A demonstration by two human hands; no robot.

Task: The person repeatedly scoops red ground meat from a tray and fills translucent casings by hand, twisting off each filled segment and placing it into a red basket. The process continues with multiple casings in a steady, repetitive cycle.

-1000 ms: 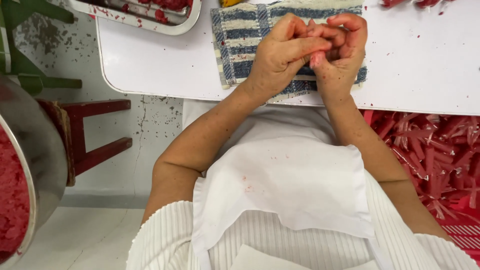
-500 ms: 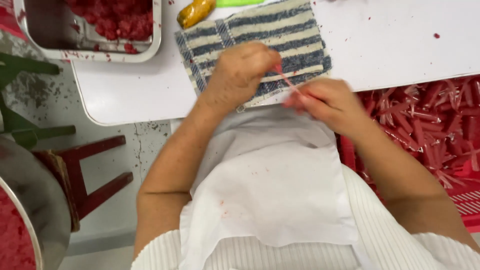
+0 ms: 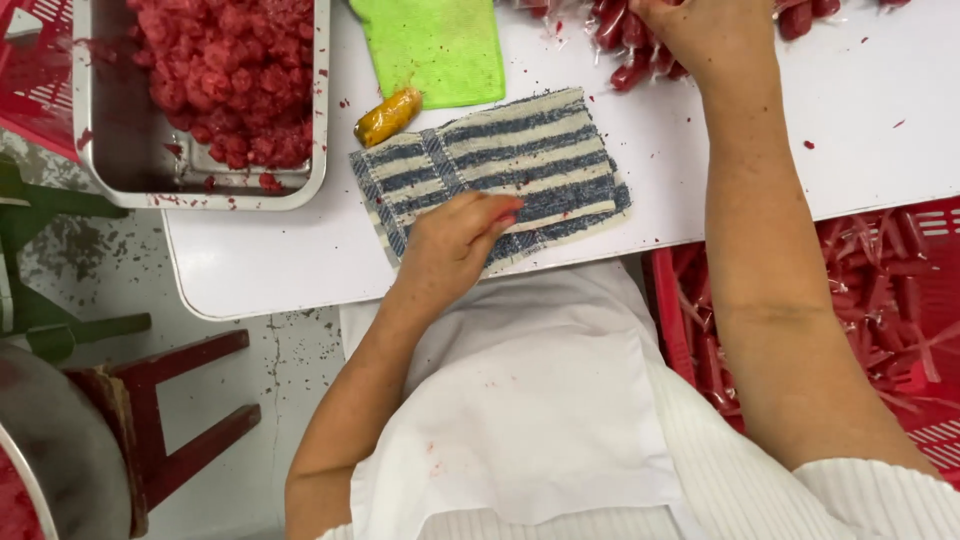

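Observation:
My left hand [image 3: 455,240] rests on the near edge of a blue and cream striped towel [image 3: 530,165] on the white table [image 3: 850,130]. Its fingers are curled with red-stained tips, and nothing shows in it. My right hand [image 3: 700,30] reaches to the far edge of the table, onto a pile of red sausages [image 3: 625,45]. The top of the frame cuts off its fingers, so its grip is hidden.
A metal tray [image 3: 322,150] of red minced meat stands at the far left. A green cloth [image 3: 435,45] and a small yellow wrapped piece [image 3: 388,115] lie beside the towel. A red crate [image 3: 900,300] of red strips sits right, and a red stool [image 3: 170,420] and metal bowl [image 3: 50,450] sit left.
My right hand has left the towel and stretched up to the sausages at the far edge. The thin red strip between both hands is gone. My left hand stays on the towel.

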